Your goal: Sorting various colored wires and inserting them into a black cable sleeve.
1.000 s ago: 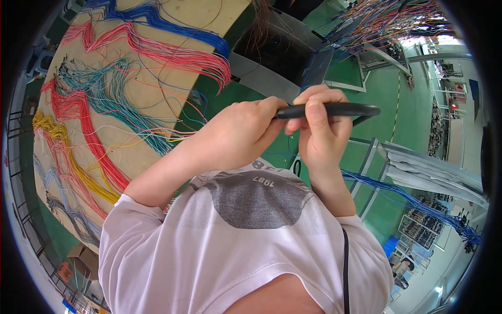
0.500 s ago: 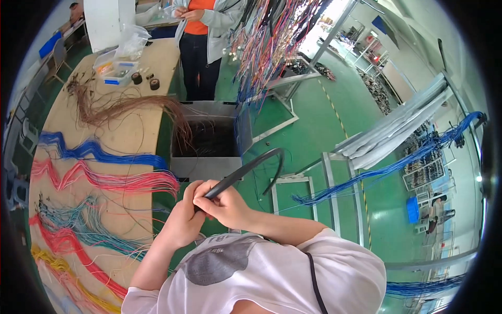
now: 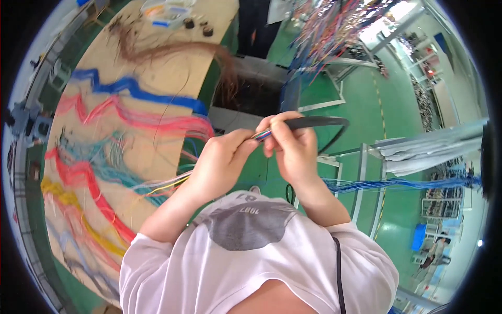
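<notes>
A short stretch of thin coloured wires [image 3: 262,135] shows between my two hands, in front of my chest. My left hand [image 3: 222,157] is closed around these wires. My right hand [image 3: 296,152] grips the end of a black tube [image 3: 323,121], and the wires run into that end. From my right fist the tube arcs out to the right and bends back down. Several loose wire ends, pink, yellow and teal, stick out below my left wrist toward the table. My fingers hide how far the wires reach inside the tube.
The wooden table [image 3: 151,99] on the left carries bundles of blue [image 3: 136,93], pink, teal, red and yellow wire. Brown wires hang over a grey bin [image 3: 248,123]. Metal frames [image 3: 361,178] with blue wires stand at right. Another person stands beyond the bin.
My hands have drawn apart, and coloured wires now show between them. The tube has swung from pointing up to lying out toward the right. The whole view has shifted and tilted.
</notes>
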Demonstrator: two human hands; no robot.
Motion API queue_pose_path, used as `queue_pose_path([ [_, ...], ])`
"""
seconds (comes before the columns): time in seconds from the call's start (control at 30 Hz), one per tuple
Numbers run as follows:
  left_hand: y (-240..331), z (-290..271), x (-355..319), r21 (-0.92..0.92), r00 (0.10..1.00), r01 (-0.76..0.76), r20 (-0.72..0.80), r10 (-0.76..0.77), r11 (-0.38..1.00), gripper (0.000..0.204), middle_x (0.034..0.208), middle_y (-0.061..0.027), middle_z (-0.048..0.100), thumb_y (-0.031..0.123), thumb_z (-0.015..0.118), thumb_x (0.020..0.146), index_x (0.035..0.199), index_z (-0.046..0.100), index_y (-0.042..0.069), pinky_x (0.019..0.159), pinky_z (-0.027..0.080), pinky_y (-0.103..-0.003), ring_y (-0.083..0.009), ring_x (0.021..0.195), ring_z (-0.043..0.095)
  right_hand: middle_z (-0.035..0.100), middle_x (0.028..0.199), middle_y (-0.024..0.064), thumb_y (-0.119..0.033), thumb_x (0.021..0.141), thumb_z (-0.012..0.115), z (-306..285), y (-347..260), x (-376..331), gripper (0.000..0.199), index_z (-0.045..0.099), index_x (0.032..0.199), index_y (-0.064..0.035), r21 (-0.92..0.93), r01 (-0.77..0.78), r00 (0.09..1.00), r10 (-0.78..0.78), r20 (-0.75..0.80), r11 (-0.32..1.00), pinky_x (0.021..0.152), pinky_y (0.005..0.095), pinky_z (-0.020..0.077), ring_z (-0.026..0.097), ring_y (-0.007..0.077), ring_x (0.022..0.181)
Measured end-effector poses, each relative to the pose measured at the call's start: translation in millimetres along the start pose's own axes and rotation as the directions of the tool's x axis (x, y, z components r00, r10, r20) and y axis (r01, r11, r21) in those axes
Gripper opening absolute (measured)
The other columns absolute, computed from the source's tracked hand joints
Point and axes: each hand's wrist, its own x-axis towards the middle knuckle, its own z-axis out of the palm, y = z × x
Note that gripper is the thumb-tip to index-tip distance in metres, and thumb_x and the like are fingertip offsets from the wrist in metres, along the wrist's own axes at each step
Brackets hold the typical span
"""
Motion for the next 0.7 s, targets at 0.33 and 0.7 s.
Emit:
queue_pose_path([
  [0.33,-2,15,-3,0.230,0.962,-0.171,-0.169,0.212,0.958,0.012,0.068,-0.0161,0.055,0.009,0.053,0.077,0.085,0.054,-0.001,0.051,0.042,-0.037,-0.0329,0.060,0.054,0.054,0.091,0.0140,-0.026,0.090,0.034,3,-8,1,0.030,0.053,0.084,-0.0026,0.127,-0.128,0.992,0.128,0.008,0.984,0.046,0.0210,0.0358,0.045,0.0098,0.059],
  [0.7,-13,22,-1,-0.296,0.981,-0.153,-0.164,0.108,0.943,0.032,0.069,-0.0071,0.051,0.022,0.044,0.087,0.110,0.039,0.001,0.051,0.040,-0.027,-0.0153,0.056,0.048,0.056,0.082,0.0145,-0.031,0.090,0.032,-1,-11,11,0.032,0.049,0.080,-0.0050,0.420,-0.053,0.999,0.051,0.016,0.906,0.084,0.0411,0.0368,0.052,0.0287,0.087],
])
